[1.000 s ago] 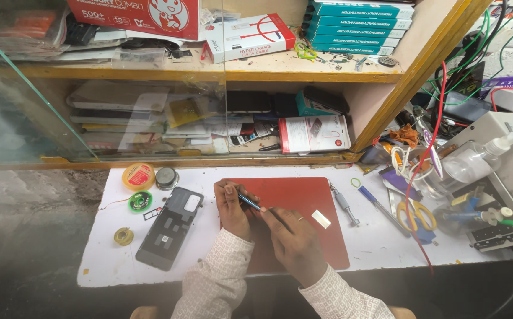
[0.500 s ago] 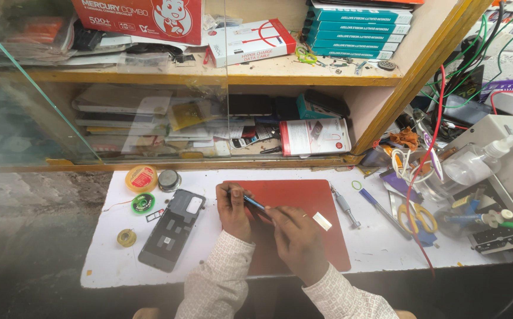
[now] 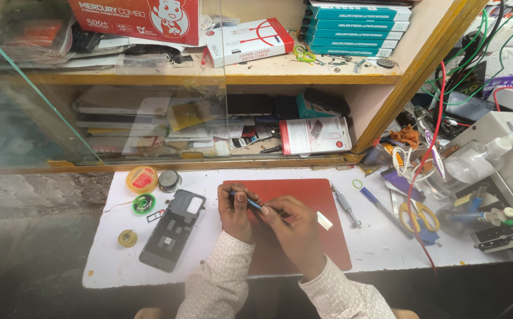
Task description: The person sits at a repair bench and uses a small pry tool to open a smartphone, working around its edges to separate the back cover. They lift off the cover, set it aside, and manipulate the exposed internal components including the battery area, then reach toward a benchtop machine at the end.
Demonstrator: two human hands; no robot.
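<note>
On the white bench top (image 3: 386, 248), under a long wooden shelf (image 3: 168, 80) that is holding boxes and papers, a person is sitting and working with both hands over a red mat (image 3: 318, 204). A dark phone body (image 3: 172, 229) is lying open and face down on the white top, just left of the mat. The left hand (image 3: 234, 214) is curling shut around something small (it is too hidden to name) and is resting on the mat's left edge. The right hand (image 3: 295, 227) is pinching a thin blue tool (image 3: 248, 202) and is pointing its tip in at the left hand, so the two hands are touching. A grey screwdriver (image 3: 346, 206) and a blue pen (image 3: 382, 209) are lying just right of the mat, and yellow scissors (image 3: 417, 217) are lying near them. A small white bit (image 3: 324, 220) is sitting on the mat beside the right hand. Little rolls of tape, one yellow (image 3: 142, 179) and one green (image 3: 143, 204), are sitting near the phone body.

The tool looks sharp and the hands are very close, so I think a slip could poke a finger or flick the tiny part away into the mess. An elbow could also be bumping the phone body.

The fingers are hiding the part being worked on. The arms are cut off at the bottom edge.
</note>
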